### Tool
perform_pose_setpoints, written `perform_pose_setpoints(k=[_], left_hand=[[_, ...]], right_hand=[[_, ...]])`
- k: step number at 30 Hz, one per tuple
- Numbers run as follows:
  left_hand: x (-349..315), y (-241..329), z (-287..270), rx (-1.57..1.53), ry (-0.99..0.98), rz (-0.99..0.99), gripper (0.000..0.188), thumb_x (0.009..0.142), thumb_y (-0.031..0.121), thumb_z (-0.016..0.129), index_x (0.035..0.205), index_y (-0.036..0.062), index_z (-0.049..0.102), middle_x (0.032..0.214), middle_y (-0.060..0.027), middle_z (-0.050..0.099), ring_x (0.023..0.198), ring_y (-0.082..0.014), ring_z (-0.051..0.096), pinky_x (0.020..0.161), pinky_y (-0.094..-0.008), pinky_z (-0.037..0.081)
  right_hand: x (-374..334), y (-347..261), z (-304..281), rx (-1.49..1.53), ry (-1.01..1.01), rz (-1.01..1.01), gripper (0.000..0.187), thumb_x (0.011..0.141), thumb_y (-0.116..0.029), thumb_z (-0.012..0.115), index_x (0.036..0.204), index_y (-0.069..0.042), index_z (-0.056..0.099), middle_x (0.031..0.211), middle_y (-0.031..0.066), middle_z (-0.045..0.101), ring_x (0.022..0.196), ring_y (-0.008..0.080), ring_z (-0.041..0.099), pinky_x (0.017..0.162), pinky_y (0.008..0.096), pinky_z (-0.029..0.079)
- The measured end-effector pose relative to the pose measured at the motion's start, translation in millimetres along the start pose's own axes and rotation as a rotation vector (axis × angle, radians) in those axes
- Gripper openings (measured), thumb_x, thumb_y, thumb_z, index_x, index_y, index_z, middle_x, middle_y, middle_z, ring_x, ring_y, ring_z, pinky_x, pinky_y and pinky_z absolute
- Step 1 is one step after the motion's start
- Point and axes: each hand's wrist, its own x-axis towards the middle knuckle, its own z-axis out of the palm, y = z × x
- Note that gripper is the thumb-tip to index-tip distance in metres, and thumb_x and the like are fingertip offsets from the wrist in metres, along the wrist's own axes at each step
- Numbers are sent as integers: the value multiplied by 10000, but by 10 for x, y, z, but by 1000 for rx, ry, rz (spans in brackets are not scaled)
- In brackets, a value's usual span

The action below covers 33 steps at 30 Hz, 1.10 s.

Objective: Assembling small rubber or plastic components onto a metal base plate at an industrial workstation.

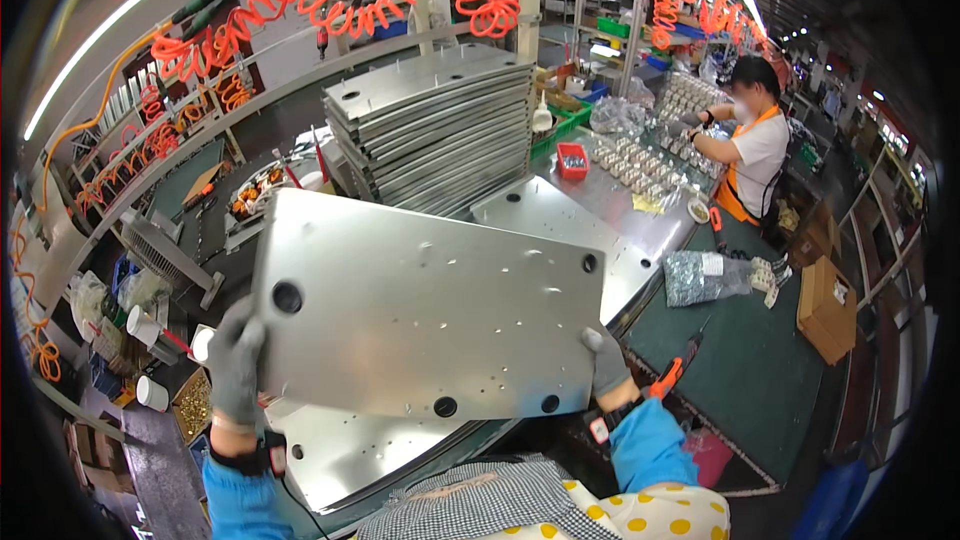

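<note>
A flat sheet-metal panel is held up in front of me, tilted, with small holes and black round plugs near its corners. My left hand, in a grey glove, grips its left edge. On the lower right edge, my right hand, also gloved in grey, is closed with the thumb over the face. Beneath the held panel lies another metal panel, mostly covered by it. Behind stands a tall stack of similar panels. One more panel lies flat to the right of that stack.
At right on the green bench top are an orange-and-black power screwdriver, a plastic bag and a cardboard box. A red bin sits beyond. A co-worker handles small parts. Orange coiled hoses hang overhead.
</note>
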Motion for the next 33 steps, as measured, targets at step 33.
perform_pose_setpoints(k=[33], left_hand=[[-1264, -1507, 1382, -466, 132, -871, 256, 979, 181, 593, 1121, -27, 637, 1017, -95, 663, 879, -172, 663, 818, -292, 568]], right_hand=[[1201, -230, -2272, -88, 786, -117, 392, 967, -283, 612, 1147, 63, 583, 1020, 149, 654, 880, 269, 670, 752, 405, 580]])
